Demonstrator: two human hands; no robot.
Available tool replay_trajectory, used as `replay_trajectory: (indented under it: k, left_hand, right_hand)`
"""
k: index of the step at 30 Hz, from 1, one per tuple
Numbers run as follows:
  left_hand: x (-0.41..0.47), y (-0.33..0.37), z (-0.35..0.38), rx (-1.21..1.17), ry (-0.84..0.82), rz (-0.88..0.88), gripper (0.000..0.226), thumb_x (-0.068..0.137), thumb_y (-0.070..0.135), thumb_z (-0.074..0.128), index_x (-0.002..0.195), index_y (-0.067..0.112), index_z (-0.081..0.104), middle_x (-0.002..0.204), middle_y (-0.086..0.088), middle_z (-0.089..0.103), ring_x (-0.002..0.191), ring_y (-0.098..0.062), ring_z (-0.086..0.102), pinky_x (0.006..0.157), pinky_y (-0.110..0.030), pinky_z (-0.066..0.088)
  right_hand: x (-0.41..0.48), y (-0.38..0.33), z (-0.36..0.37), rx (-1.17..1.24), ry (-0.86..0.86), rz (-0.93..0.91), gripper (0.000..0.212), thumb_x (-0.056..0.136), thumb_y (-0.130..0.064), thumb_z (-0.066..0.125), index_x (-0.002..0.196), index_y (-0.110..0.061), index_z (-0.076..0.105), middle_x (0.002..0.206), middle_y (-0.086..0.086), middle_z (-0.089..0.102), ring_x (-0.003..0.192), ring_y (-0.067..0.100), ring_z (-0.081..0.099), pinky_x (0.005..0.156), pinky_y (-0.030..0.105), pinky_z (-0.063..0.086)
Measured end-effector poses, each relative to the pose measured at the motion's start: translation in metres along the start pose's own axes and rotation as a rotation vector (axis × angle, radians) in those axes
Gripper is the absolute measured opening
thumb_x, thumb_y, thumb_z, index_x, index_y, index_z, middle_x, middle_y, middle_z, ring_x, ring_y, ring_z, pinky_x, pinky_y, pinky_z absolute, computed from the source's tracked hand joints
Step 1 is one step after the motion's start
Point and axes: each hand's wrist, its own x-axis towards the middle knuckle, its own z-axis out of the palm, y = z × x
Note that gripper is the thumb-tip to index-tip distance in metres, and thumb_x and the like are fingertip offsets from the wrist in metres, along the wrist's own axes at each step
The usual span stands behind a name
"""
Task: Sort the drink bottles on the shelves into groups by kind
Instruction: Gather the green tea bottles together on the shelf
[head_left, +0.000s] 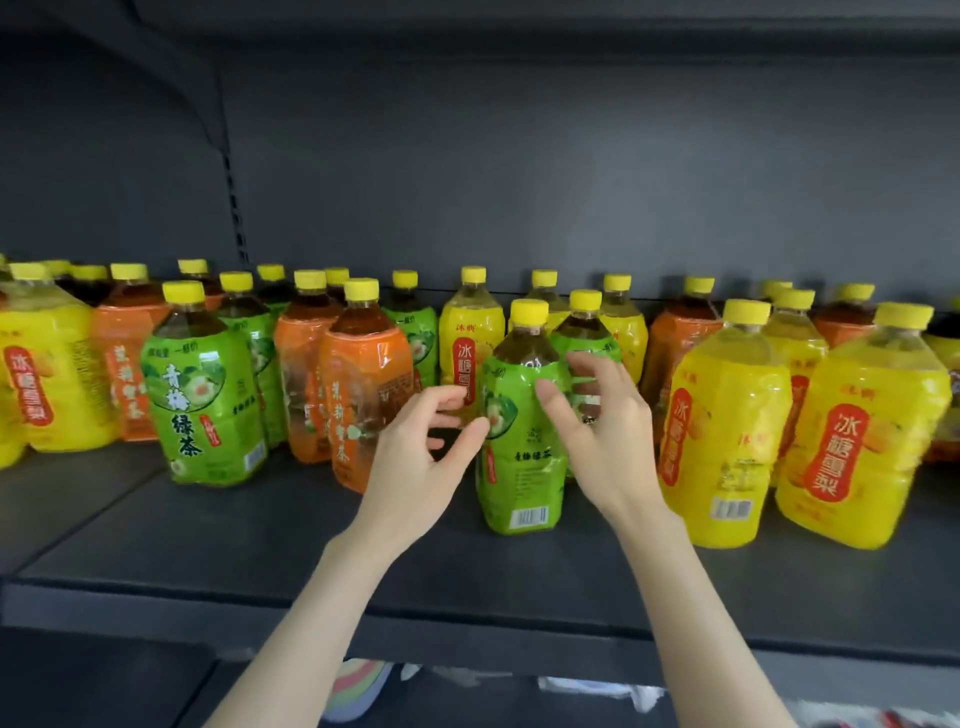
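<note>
Both hands spread, empty — left hand (415, 441) and right hand (597, 431) flanked green bottle (519, 415) on shelf (260, 545); best clamp mid-label, lift straight — neighbours crowded close.

Glossy plastic-wrapped bottles (521, 415), smooth yellow plastic caps (529, 312), matt dark shelf (260, 545)

Bright, even light; soft edge blur

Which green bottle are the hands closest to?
The front green bottle, standing alone between the left hand and right hand; the other green ones sit further left or behind it.
</note>
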Motion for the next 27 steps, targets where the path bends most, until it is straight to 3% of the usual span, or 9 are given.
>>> replay_trajectory:
  k: [5,7,10,13,15,18,20,23,27]
  left_hand:
    - [0.023,-0.021,0.002,-0.197,-0.270,-0.111,0.056,0.082,0.051,0.056,0.133,0.036,0.037,0.129,0.020,0.047,0.120,0.003,0.045,0.088,-0.018,0.042]
    - [0.032,-0.027,-0.001,-0.294,-0.340,-0.146,0.063,0.082,0.054,0.054,0.138,0.033,0.033,0.130,0.019,0.047,0.121,0.002,0.045,0.086,-0.014,0.041]
    - [0.037,-0.031,-0.004,-0.447,-0.423,-0.197,0.046,0.090,0.040,0.052,0.132,0.037,0.033,0.116,0.032,0.047,0.102,0.024,0.048,0.080,-0.002,0.042]
    - [0.038,-0.037,-0.001,-0.492,-0.449,-0.194,0.056,0.081,0.056,0.056,0.132,0.040,0.037,0.123,0.028,0.053,0.110,0.016,0.050,0.096,-0.015,0.042]
    - [0.039,-0.043,0.002,-0.517,-0.432,-0.204,0.063,0.075,0.061,0.058,0.131,0.042,0.040,0.126,0.024,0.055,0.115,0.008,0.051,0.095,-0.018,0.042]
    - [0.041,-0.041,0.006,-0.514,-0.374,-0.215,0.056,0.072,0.054,0.063,0.122,0.039,0.045,0.114,0.021,0.061,0.104,0.009,0.058,0.081,-0.011,0.046]
    - [0.041,-0.040,0.011,-0.473,-0.334,-0.215,0.060,0.067,0.058,0.068,0.120,0.038,0.047,0.109,0.020,0.063,0.098,0.010,0.059,0.079,-0.011,0.047]
    - [0.039,-0.045,0.019,-0.420,-0.243,-0.211,0.067,0.057,0.070,0.071,0.114,0.040,0.051,0.113,0.015,0.064,0.105,-0.001,0.060,0.090,-0.027,0.049]
    - [0.035,-0.046,0.023,-0.419,-0.184,-0.227,0.067,0.061,0.067,0.071,0.117,0.039,0.048,0.111,0.019,0.063,0.103,0.005,0.058,0.087,-0.025,0.047]
  right_hand:
    - [-0.003,-0.005,0.015,0.182,-0.053,0.216,0.071,0.075,-0.061,0.059,0.133,-0.022,0.048,0.123,-0.008,0.060,0.114,0.011,0.057,0.096,0.034,0.050]
    - [-0.003,-0.004,0.017,0.226,-0.051,0.229,0.062,0.078,-0.056,0.062,0.128,-0.023,0.051,0.121,-0.007,0.063,0.112,0.011,0.060,0.092,0.032,0.053]
    - [-0.007,-0.005,0.023,0.370,-0.076,0.277,0.028,0.091,-0.036,0.059,0.114,-0.022,0.051,0.106,-0.007,0.065,0.096,-0.001,0.065,0.075,0.013,0.052]
    - [-0.007,-0.007,0.032,0.383,-0.099,0.299,0.021,0.098,-0.027,0.049,0.118,-0.019,0.050,0.105,-0.013,0.061,0.088,-0.017,0.060,0.067,0.001,0.043]
    - [-0.006,-0.004,0.035,0.305,-0.065,0.275,0.035,0.095,-0.043,0.053,0.122,-0.023,0.055,0.117,-0.009,0.058,0.110,-0.006,0.056,0.078,0.006,0.044]
    - [0.001,0.007,0.029,0.166,0.088,0.260,0.055,0.075,-0.068,0.051,0.119,-0.034,0.056,0.131,-0.003,0.043,0.128,0.016,0.040,0.102,0.026,0.038]
    - [0.011,0.013,0.023,0.153,0.129,0.280,0.063,0.077,-0.066,0.051,0.131,-0.034,0.046,0.142,-0.002,0.034,0.137,0.018,0.029,0.110,0.036,0.029]
    - [0.028,0.027,0.020,0.188,0.077,0.353,0.094,0.075,-0.068,0.055,0.151,-0.028,0.017,0.158,-0.003,0.020,0.146,0.018,0.018,0.118,0.046,0.021]
    - [0.038,0.049,0.024,0.225,0.013,0.410,0.098,0.084,-0.047,0.066,0.154,-0.021,0.003,0.156,0.003,0.029,0.142,0.020,0.032,0.116,0.045,0.030]
